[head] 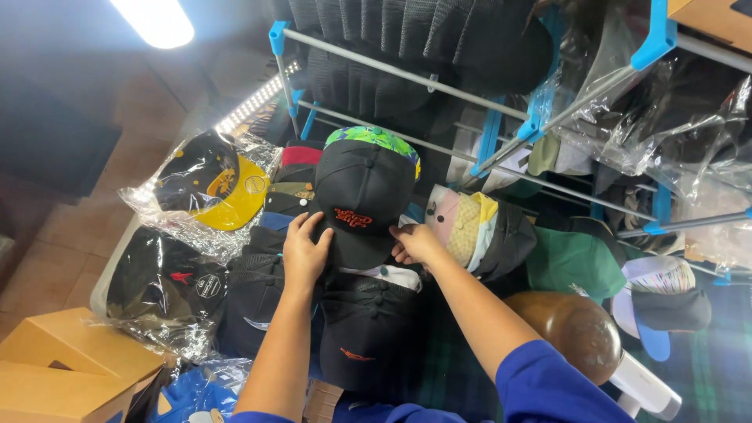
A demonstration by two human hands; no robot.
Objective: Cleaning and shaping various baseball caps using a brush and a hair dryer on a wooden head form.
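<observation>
Taking the black cap with the orange stitched front [362,196] as your landmark: far to its left, a black cap with a yellow brim [215,184] is lying in a clear plastic bag, and below that another bagged black cap [168,282] is resting beside a cardboard box [70,360]. Your left hand [305,252] is lying flat, fingers spread, on the landmark cap's lower left edge, pressing rather than gripping. The cap itself is sitting on top of a pile of dark caps, with a green patterned cap [372,138] peeking out just behind it. Your right hand [417,244] is touching the cap's lower right edge, fingers curled at the rim. Right of it, a pink and yellow cap [462,223] and a green cap [576,262] are lying under the grey and blue rack [501,129].
</observation>
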